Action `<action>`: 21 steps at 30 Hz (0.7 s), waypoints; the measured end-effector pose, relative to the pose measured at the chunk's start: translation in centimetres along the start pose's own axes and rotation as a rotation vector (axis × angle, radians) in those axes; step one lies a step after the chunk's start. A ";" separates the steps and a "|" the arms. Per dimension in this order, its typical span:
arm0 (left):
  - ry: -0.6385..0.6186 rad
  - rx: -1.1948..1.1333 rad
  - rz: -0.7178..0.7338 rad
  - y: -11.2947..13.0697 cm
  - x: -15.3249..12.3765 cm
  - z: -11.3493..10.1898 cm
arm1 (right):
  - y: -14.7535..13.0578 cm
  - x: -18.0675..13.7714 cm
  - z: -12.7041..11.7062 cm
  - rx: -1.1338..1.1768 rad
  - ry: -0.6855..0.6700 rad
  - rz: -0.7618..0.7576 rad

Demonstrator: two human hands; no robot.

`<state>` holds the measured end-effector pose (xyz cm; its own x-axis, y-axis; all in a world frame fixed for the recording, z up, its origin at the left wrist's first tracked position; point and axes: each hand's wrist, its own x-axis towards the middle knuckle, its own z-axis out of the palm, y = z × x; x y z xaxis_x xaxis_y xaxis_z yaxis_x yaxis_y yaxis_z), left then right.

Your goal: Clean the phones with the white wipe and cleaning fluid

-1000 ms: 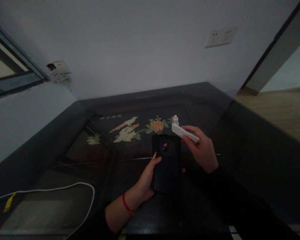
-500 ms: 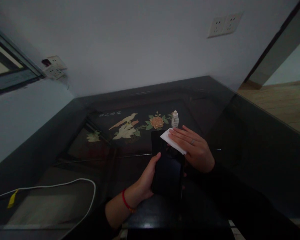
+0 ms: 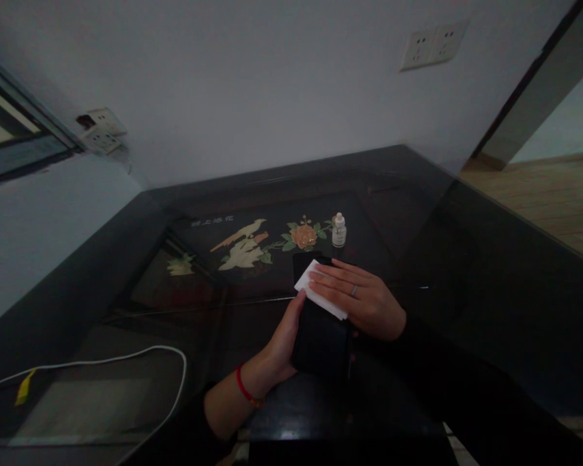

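The left hand [image 3: 282, 343] grips the phone [image 3: 320, 336] by its edge, while the right hand [image 3: 364, 301] presses a white wipe [image 3: 318, 298] flat on its upper half; the lower half lies uncovered. A small bottle [image 3: 339, 230] stands just beyond.

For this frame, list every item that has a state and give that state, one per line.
phone: held off the table, gripped along its left edge
white wipe: folded, pressed flat on the phone
left hand: gripping the phone
right hand: fingers flat on the wipe
small bottle: upright, capped
white cable: looped loosely on the table
wall sockets: nothing plugged in
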<state>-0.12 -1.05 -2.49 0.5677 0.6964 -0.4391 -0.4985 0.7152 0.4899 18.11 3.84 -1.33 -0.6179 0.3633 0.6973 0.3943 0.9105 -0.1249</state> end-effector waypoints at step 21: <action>-0.008 0.020 0.091 0.7 -0.3 1.0 | -0.3 -0.2 -0.2 -0.073 0.168 0.092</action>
<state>0.05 -0.80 -1.28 0.5262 0.7577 -0.3859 -0.5351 0.6478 0.5423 18.22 3.48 -1.31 -0.4569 0.4005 0.7943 0.4956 0.8561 -0.1466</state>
